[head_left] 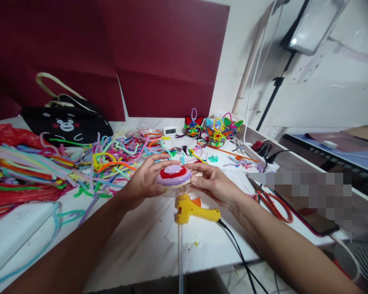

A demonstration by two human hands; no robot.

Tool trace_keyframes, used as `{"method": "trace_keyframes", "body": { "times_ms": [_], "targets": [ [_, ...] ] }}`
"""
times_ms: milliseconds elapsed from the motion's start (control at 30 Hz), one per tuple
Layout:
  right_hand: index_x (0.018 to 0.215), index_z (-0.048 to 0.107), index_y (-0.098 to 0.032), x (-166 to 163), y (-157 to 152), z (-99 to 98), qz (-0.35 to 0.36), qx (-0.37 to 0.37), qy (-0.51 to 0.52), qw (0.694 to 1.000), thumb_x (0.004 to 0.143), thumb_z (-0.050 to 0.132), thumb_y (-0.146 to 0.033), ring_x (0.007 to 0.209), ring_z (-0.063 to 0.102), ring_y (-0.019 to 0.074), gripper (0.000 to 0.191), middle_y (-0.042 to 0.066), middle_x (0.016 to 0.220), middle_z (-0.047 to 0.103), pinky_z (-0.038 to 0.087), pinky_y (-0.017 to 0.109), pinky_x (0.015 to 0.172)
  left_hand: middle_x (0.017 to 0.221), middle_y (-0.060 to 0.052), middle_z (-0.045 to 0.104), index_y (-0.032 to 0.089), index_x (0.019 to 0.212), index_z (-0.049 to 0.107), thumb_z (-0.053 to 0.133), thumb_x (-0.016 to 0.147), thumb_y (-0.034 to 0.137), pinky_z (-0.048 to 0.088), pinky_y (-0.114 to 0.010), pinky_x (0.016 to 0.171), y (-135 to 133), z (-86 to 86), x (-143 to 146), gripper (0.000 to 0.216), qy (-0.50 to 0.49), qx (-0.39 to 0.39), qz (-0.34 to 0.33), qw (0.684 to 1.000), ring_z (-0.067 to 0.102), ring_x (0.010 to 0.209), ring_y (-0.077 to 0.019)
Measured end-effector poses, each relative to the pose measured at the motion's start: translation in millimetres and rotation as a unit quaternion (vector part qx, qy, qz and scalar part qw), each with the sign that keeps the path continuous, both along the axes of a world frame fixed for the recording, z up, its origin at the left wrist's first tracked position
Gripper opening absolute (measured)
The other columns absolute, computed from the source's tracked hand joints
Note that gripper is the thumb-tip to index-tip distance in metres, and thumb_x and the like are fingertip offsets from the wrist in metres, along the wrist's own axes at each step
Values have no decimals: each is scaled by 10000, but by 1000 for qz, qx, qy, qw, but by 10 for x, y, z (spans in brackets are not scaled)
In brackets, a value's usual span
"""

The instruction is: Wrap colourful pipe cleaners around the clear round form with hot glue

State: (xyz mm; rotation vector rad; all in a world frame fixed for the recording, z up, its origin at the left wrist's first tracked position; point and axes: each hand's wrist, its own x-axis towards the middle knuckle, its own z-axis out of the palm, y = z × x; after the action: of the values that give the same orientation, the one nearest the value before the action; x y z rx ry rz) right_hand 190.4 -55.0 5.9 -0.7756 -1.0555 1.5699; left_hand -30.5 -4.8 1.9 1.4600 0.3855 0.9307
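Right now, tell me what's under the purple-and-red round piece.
Something clear shows beneath the round piece; the piece, left hand and right hand hide the rest.

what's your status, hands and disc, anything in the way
Left hand and right hand holding purple-and-red disc, one each side. Glue gun close on near side, possibly in the way.

The left hand (149, 177) and right hand (213, 181) held a round lilac-and-red piece (173, 174) between them, one at each side. Just nearer the person, a yellow glue gun (193, 210) lay on the white table (135, 245), a clear stick (180, 253) jutting from its back. Fuzzy colourful stems (119, 149) sprawled leftward, near a black bag (67, 124); red-orange-handled scissors (268, 200) and a phone (322, 226) lay rightward, and cat-eared ornaments (193, 127) sat behind.
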Motion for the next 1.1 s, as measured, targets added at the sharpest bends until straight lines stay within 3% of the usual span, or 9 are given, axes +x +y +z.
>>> {"method": "trace_keyframes", "body": {
  "times_ms": [133,233,433,533,767,967,1100],
  "targets": [
    [922,749,-188,-6,29,-5,-72,33,-22,997,564,932,-342,709,701,138,430,4,800,749,608,286,712,1172,-119,684,195,1104,621,874,645,305,538,-374,925,36,-12,3,535,6,25,95,995,642,1148,-314],
    [914,750,-189,-16,46,-14,-116,55,-37,991,559,926,-373,692,694,143,437,7,818,754,608,310,710,1145,-121,706,180,1095,639,848,686,297,513,-407,986,18,5,20,474,28,17,130,991,647,1149,-309],
    [927,697,-183,-69,21,-33,-178,72,-90,977,525,929,-402,705,675,154,513,8,825,717,581,329,733,1263,-151,666,175,1180,598,807,720,339,465,-469,1062,-54,-15,85,532,33,12,110,993,598,1240,-344],
    [973,668,-180,-114,-6,-62,-198,78,-121,970,519,930,-399,726,660,149,568,20,871,688,559,300,701,1280,-151,645,186,1192,554,827,696,332,484,-443,1043,-92,-46,132,584,36,26,113,993,605,1230,-332],
    [952,622,-200,-204,-78,-114,-195,103,-150,964,581,909,-370,691,647,151,498,8,831,668,542,281,633,1239,-137,641,199,1144,500,900,595,309,509,-421,999,-128,-85,211,688,70,47,201,976,612,1207,-315],
    [938,609,-215,-198,-102,-89,-180,105,-153,966,575,911,-408,752,674,180,510,15,844,668,565,315,704,1218,-136,644,202,1156,497,907,571,288,507,-415,999,-97,-88,184,720,77,57,198,976,603,1213,-314],
    [963,611,-217,-178,-107,-90,-165,126,-167,964,663,859,-449,822,681,196,453,38,884,677,566,344,770,1207,-132,650,199,1164,495,890,595,301,496,-428,1010,-76,-101,165,700,66,67,204,974,613,1198,-310]
  ]
}}
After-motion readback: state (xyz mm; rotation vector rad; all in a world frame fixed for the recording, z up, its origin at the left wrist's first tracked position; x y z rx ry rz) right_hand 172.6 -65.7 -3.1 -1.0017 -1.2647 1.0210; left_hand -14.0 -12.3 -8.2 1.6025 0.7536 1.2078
